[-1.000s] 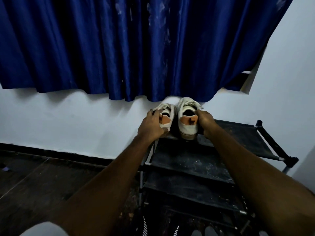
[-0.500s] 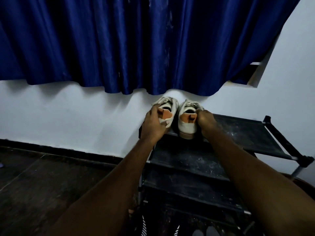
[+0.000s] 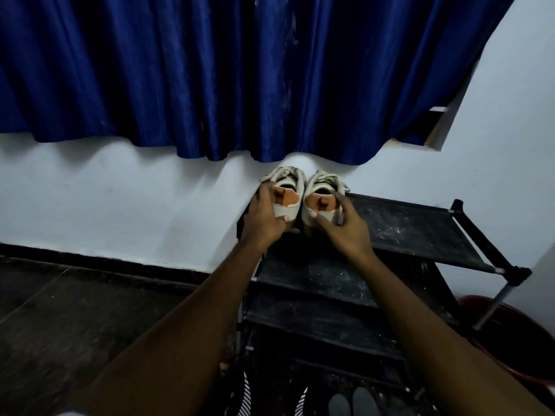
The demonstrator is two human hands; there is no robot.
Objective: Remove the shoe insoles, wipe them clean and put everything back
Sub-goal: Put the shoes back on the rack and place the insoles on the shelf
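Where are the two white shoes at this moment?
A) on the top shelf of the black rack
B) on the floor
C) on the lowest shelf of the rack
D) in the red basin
A: the left shoe and the right shoe sit on the top shelf, close to the wall.

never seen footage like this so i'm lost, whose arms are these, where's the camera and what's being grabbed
No machine here: one camera on a person's head looks forward and down, so both arms are their own. A black shoe rack stands against a white wall under a blue curtain. On its top shelf sit two white sneakers, heels toward the camera. The left hand grips the heel of the left sneaker; the right hand pinches the heel of the right sneaker.
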